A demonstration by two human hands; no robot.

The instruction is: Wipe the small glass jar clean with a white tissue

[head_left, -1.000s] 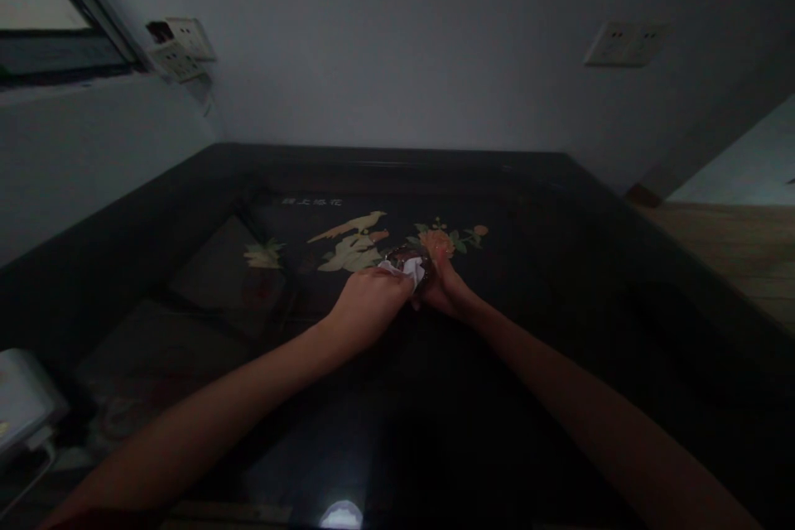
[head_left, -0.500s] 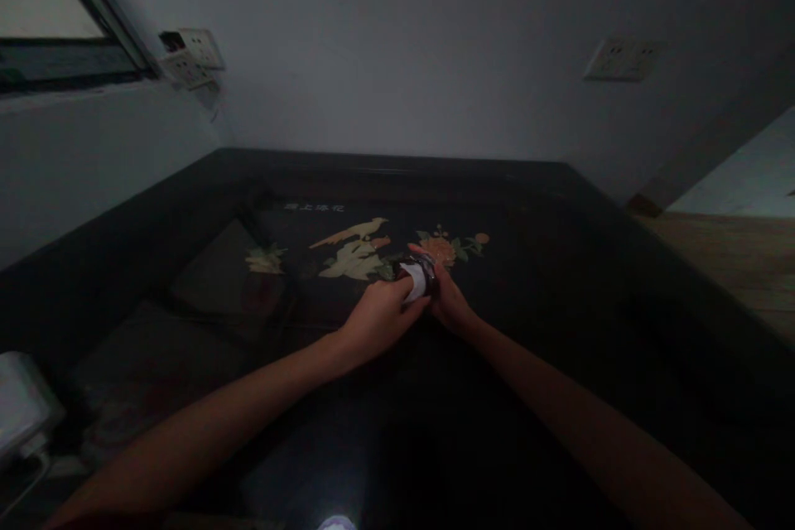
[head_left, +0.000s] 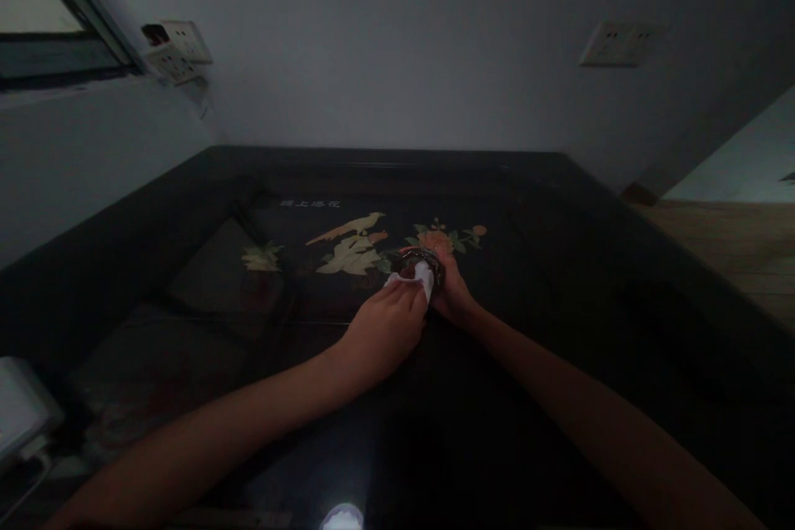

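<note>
Both hands meet over the middle of a dark glossy table (head_left: 559, 265) inlaid with a bird and flowers. My left hand (head_left: 385, 330) is closed on a small white cloth or tissue (head_left: 422, 275) and presses it against a small dark round object (head_left: 419, 262), perhaps a glass or jar. Fingers of my right hand (head_left: 452, 291) wrap round that object from the right. The room is dim, and much of the object is hidden by my fingers.
Walls close off the table at the back and left. Wall sockets (head_left: 177, 50) sit near a window at the upper left, another socket plate (head_left: 618, 44) at the upper right. A white object (head_left: 21, 410) lies at the lower left. Wooden floor (head_left: 726, 240) shows at right.
My left hand has shifted the white cloth over the round object, from its left side to its top and front. My right hand has kept its hold on it.
</note>
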